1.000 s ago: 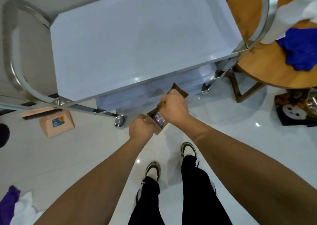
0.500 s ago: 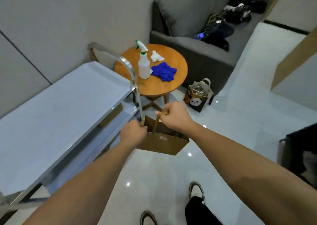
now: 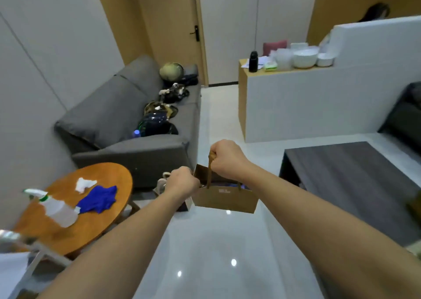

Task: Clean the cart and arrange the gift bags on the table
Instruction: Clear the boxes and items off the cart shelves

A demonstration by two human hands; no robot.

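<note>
Brown paper gift bag (image 3: 224, 198) hangs in mid-air, left of the dark table (image 3: 355, 184). The right hand (image 3: 224, 159) is fisted around its handle, bearing the weight; the left hand (image 3: 182, 182) pinches the bag's rim, probably to steady it for carrying.

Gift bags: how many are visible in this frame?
2. A brown paper gift bag hangs in the air, held by the right hand and left hand. A second bag sits on the floor behind the left hand, mostly hidden. Others may be out of view.
</note>
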